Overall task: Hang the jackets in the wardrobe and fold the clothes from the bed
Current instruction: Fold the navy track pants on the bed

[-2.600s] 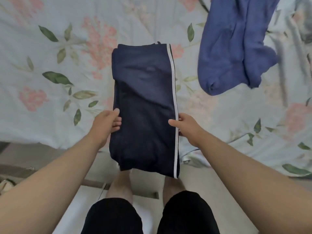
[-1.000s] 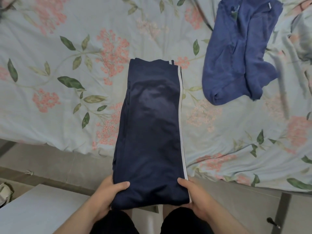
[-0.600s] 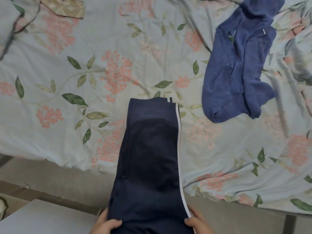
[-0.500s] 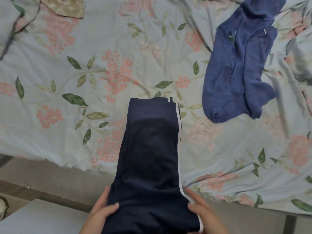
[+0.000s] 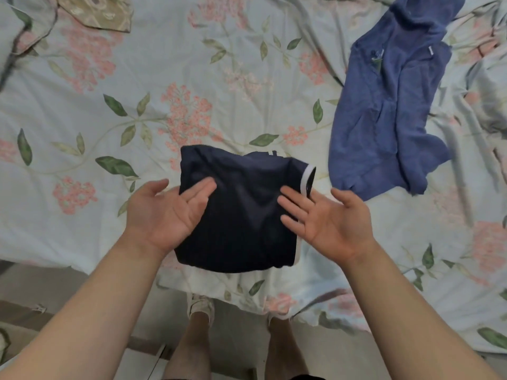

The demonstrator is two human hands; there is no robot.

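Observation:
Dark navy trousers with a white side stripe (image 5: pixel 247 215) lie folded into a short, thick bundle near the bed's front edge. My left hand (image 5: pixel 167 212) is palm up at the bundle's left side, fingers straight, fingertips over the fabric. My right hand (image 5: pixel 326 218) is palm up at its right side, fingers spread, fingertips touching the cloth beside the stripe. Neither hand grips anything. A crumpled blue garment (image 5: pixel 389 105) lies unfolded on the bed at the upper right.
The floral sheet (image 5: pixel 137 111) covers the bed, wrinkled at the right. A beige patterned cloth (image 5: pixel 101 12) shows at the top left. The bed's front edge hangs over the floor, where my legs and a shoe (image 5: pixel 200 305) stand.
The long folded trousers have been folded over from the near end into a short bundle. Both hands have let go of the near end and now lie open, palms up, at its sides.

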